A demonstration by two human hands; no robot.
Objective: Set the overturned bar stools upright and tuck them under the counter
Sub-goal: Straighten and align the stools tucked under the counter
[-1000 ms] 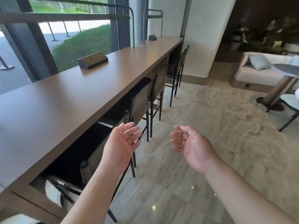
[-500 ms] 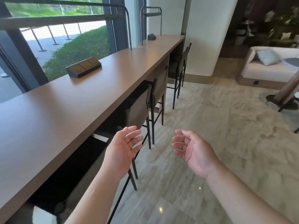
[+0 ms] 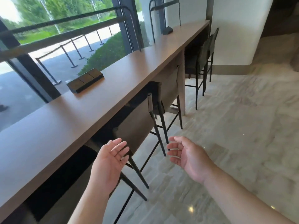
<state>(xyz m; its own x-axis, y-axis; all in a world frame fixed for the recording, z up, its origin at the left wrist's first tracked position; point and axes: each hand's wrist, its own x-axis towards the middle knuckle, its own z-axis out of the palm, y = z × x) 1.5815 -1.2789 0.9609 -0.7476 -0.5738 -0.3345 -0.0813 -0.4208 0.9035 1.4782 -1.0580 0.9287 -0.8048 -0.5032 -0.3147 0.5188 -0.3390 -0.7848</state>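
Your left hand [image 3: 111, 157] and right hand [image 3: 186, 155] empty, fingers loosely spread, palms facing, bar stools [image 3: 137, 126] upright, tucked under the long counter [image 3: 68, 113], power box [image 3: 85, 80] on top.

We see a counter [image 3: 84, 113] of smooth brown wood with a matt sheen. The bar stools [image 3: 137, 126] at its twelve o'clock edge have thin, matt black metal legs and backs of taut grey-brown cloth or leather; we cannot tell which. The floor [image 3: 234, 126] looks like polished pale stone, glossy with small light spots. A dark block [image 3: 85, 80] on the counter shows wood-grain panels.
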